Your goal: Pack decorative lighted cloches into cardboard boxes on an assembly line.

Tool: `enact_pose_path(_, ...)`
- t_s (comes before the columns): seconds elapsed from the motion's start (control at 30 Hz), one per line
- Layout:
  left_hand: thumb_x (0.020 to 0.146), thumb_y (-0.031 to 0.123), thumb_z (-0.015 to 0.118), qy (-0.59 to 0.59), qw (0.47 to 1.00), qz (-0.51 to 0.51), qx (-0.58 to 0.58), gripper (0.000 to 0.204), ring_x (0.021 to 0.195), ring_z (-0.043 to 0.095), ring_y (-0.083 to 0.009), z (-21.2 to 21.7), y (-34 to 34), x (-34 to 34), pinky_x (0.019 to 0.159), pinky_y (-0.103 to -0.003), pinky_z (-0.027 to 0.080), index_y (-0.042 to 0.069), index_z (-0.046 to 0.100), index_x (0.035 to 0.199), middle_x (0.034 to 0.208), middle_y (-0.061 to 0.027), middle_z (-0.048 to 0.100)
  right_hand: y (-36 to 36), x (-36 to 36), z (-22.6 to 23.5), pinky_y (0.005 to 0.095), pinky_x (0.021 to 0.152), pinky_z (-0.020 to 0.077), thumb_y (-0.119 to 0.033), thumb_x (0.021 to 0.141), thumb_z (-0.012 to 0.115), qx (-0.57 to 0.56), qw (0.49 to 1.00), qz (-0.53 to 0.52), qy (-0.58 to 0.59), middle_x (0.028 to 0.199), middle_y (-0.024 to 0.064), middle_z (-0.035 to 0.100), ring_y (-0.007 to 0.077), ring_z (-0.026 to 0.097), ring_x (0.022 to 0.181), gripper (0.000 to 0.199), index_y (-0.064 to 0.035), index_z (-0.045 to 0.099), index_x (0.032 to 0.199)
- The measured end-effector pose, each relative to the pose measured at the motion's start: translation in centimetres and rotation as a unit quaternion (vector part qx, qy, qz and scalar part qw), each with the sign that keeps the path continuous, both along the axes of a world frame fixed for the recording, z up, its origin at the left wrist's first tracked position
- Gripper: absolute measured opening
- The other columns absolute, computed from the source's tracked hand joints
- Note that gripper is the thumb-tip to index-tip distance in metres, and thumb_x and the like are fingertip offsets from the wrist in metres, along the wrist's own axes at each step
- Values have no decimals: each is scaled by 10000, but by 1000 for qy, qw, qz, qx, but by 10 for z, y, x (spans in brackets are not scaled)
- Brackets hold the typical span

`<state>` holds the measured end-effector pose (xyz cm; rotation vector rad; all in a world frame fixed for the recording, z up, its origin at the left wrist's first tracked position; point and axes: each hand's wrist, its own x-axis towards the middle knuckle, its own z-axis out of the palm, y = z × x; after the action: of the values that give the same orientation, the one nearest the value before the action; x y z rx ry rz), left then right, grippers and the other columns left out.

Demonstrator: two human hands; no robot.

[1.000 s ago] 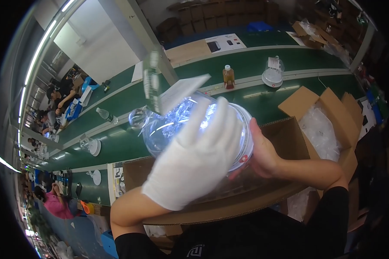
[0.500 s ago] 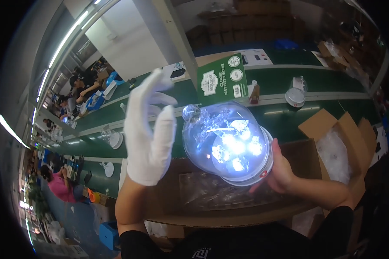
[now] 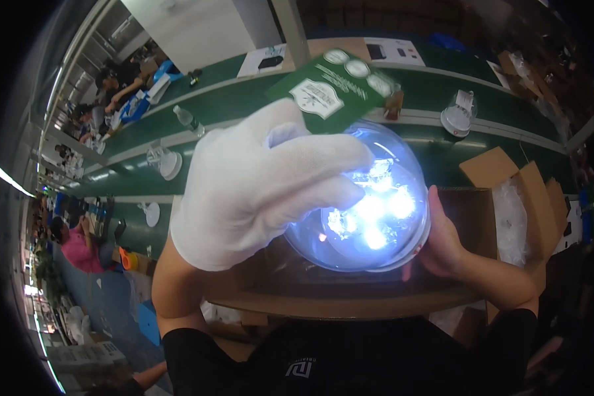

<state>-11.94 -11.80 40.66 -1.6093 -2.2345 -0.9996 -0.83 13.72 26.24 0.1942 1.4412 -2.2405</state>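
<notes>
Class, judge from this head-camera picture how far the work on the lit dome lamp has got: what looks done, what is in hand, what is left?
Done: the clear dome lamp is lit, its lights shining.
In hand: the bare right hand cradles its rim while the white-gloved left hand lies over the dome, a green card at its fingertips.
Left: the lamp is not yet in the open cardboard box beneath, which shows clear plastic wrap.

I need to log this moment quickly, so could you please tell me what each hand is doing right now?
Left hand: gloved, fingers laid over the lit clear dome lamp, a green card at the fingertips.
Right hand: bare, holding the lamp's side.
</notes>
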Motion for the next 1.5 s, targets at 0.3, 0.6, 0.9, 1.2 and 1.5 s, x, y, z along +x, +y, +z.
enact_pose_path(0.3,947,371,568,-135,984,20,117,452,1066,554,-211,-27,-24,1,924,-349,443,-4,597,1197,1128,-156,588,-19,7,-13,430,563,632,-733,948,123,-34,999,-35,-10,1325,198,563,320,672,1028,850,-109,301,1497)
enact_pose_path(0.6,971,235,585,-61,985,-160,33,300,1144,620,-344,-25,-9,4,980,-435,484,-11,658,1127,1132,-187,685,-23,18,-19,463,625,641,-727,949,159,-77,996,-41,-17,1348,169,542,315,647,1096,816,-142,262,1509)
enact_pose_path(0.9,796,330,776,-36,975,201,-83,361,538,570,-184,-17,-33,40,480,-335,418,32,576,761,661,-80,522,-14,23,-27,434,492,627,-689,974,192,-52,997,-49,4,1134,246,631,337,718,817,829,-3,343,1414)
enact_pose_path(1.2,842,138,662,-47,984,171,6,232,455,520,-231,-48,-42,43,453,-331,393,35,544,670,549,-80,499,43,18,-33,419,847,573,-671,989,305,77,981,177,21,1123,169,672,266,685,980,781,-5,510,1341)
enact_pose_path(1.5,846,217,690,-16,991,109,-69,262,517,556,-303,-82,-56,34,472,-374,445,52,544,705,613,-106,517,28,-46,-109,422,1082,406,-269,949,613,364,739,526,213,1394,150,564,307,567,1230,444,-97,571,1357)
